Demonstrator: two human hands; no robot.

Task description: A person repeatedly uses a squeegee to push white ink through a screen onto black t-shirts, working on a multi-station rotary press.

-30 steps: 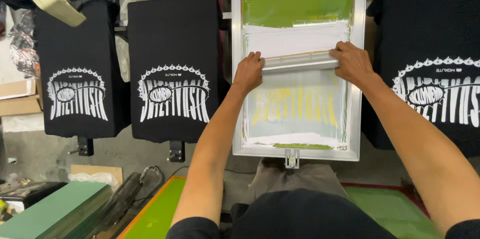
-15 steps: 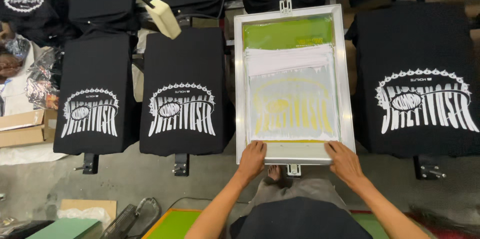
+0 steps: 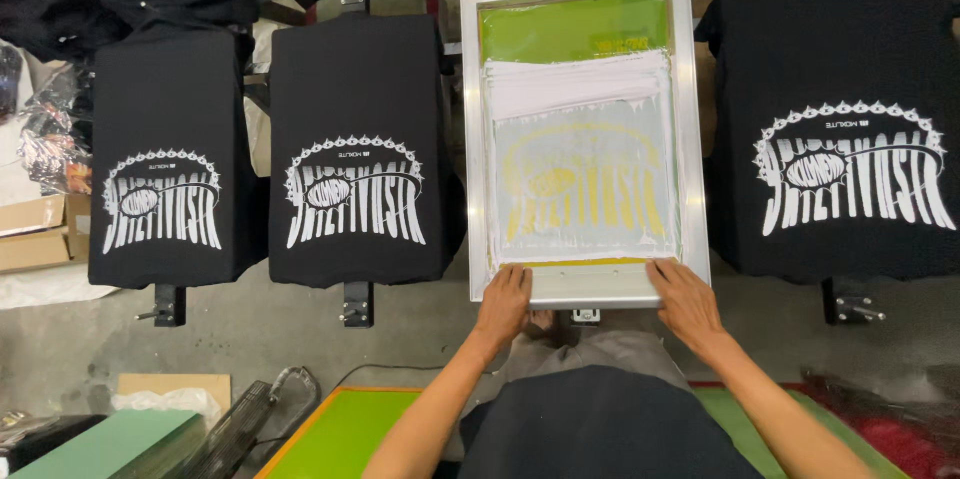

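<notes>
An aluminium-framed printing screen (image 3: 478,139) lies flat in front of me, with green mesh at the far end, a band of white ink (image 3: 575,84) and a yellowish design below it. A metal squeegee (image 3: 590,284) sits across the screen's near end. My left hand (image 3: 505,301) grips its left end and my right hand (image 3: 685,301) grips its right end. Whether a shirt lies under the screen is hidden.
Black T-shirts with a white print lie on pallets to the left (image 3: 170,159), (image 3: 355,154) and to the right (image 3: 850,129). More black shirts lie at the far side. Cardboard boxes (image 3: 35,234) sit at the left. Green-meshed screens (image 3: 340,434) lean on the floor near my legs.
Both hands have drawn the squeegee from the middle of the screen down to its near end. The design area now shows a thin layer of white ink.
</notes>
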